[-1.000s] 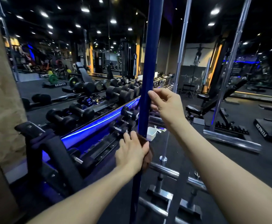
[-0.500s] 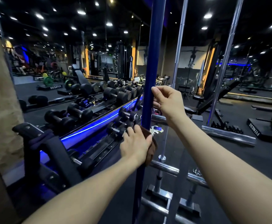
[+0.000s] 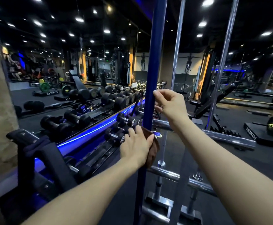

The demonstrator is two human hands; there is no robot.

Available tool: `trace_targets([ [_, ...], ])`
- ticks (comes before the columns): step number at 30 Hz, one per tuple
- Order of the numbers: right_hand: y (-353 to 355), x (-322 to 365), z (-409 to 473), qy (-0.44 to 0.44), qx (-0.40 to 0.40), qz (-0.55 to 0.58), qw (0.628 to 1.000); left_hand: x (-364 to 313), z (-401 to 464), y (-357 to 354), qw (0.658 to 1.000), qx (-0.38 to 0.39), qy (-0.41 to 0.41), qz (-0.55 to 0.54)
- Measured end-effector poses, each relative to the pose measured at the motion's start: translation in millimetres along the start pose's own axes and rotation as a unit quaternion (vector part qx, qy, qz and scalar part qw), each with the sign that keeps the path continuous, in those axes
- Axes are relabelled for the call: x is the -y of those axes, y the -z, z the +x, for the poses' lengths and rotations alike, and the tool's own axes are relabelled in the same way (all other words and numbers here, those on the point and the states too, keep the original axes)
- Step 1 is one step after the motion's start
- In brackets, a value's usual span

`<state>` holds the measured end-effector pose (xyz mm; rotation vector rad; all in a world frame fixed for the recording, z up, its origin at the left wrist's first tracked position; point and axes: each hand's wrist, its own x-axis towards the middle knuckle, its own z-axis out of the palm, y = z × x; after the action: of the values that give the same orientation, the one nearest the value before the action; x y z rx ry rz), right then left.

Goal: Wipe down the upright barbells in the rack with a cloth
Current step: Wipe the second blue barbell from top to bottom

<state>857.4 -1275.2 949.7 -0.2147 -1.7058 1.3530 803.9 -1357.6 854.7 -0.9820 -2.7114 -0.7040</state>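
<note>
At centre frame, the left hand (image 3: 136, 144), wrapping a brown cloth (image 3: 153, 150) around the blue upright barbell (image 3: 155, 62), has slid higher over the past second; the right hand (image 3: 170, 105) steadies it with loosely curled fingertips. Chrome rack rails (image 3: 166, 173) gleam lower right; dumbbell rows (image 3: 100, 101) line the mirrored gym.

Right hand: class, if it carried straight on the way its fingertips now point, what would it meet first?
The right hand points leftward at the upright dark blue barbell; its fingertips look already at the bar, so that bar comes first, though exact contact is unclear.
</note>
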Motion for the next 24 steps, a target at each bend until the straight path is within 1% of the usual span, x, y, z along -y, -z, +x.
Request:
trace_targets([
  [3,0.7,-10.6,-2.3,-0.024,-0.020,0.002,1.000,-5.5,4.3,4.6,1.000,0.010,-0.005,-0.003],
  [5,0.5,-13.9,-3.9,-0.046,-0.019,0.015,0.999,-10.5,7.1,15.5,0.999,-0.015,-0.018,-0.021],
  [8,5.2,-12.9,-4.8,-0.073,0.005,0.024,0.997,-15.5,12.4,33.8,0.994,-0.084,-0.056,-0.033],
  [11,8.6,-10.7,-7.8,-0.074,0.050,0.045,0.995,-9.2,7.8,30.1,0.993,-0.095,-0.064,-0.040],
  [13,6.6,-14.9,-10.8,-0.060,0.055,0.060,0.995,0.1,-2.8,10.7,0.995,-0.071,-0.062,-0.016],
  [15,3.8,-22.1,-13.2,-0.029,0.041,0.068,0.996,10.2,-13.8,-13.8,0.997,-0.036,-0.060,0.013],
  [18,2.4,-36.3,-15.4,0.019,0.013,0.072,0.997,17.7,-16.5,-36.7,0.998,-0.028,-0.049,0.019],
  [21,3.6,-46.0,-14.7,0.046,0.001,0.070,0.997,11.3,-11.1,-36.0,0.997,-0.064,-0.052,-0.006],
  [24,6.3,-45.9,-12.9,0.068,0.007,0.040,0.997,-7.2,6.4,-5.5,0.986,-0.151,-0.067,-0.034],
])
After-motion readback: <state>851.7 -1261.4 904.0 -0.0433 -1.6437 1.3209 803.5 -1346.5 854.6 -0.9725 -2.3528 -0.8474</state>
